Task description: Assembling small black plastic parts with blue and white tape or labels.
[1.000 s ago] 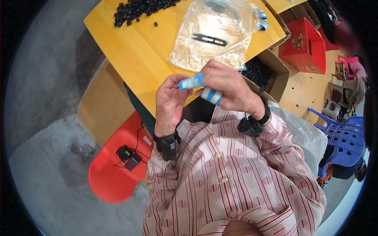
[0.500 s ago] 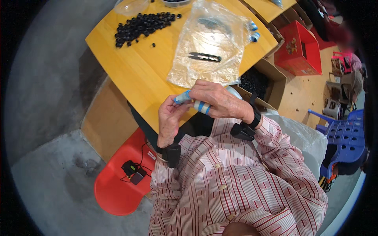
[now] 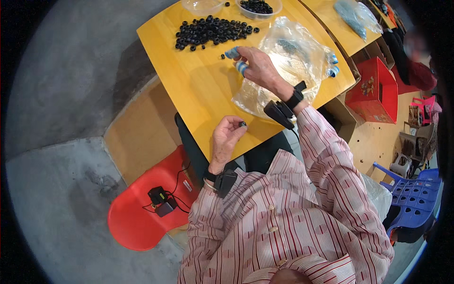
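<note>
Now the two hands are apart, while a moment before they meet close together at the near edge of the yellow table (image 3: 189, 87). The left hand (image 3: 224, 138) remains near this edge and pinches a small black piece (image 3: 242, 124) between its thumb and fingers. The right hand (image 3: 261, 67) is farther out, above the table, with blue-and-white tape (image 3: 241, 67) around its fingers. Its fingertips are just beside a loose black piece (image 3: 222, 56) — whether they touch it, or whether the hand grasps something on its hidden side, I cannot tell. Beyond it is the heap of black pieces (image 3: 210, 32), near a clear tub (image 3: 259, 17) with more of them inside. The right wrist passes over the clear plastic bag (image 3: 257, 100). For the work, I judge, this means divided roles — the left hand keeps one piece, the right one reaches toward the supply.
</note>
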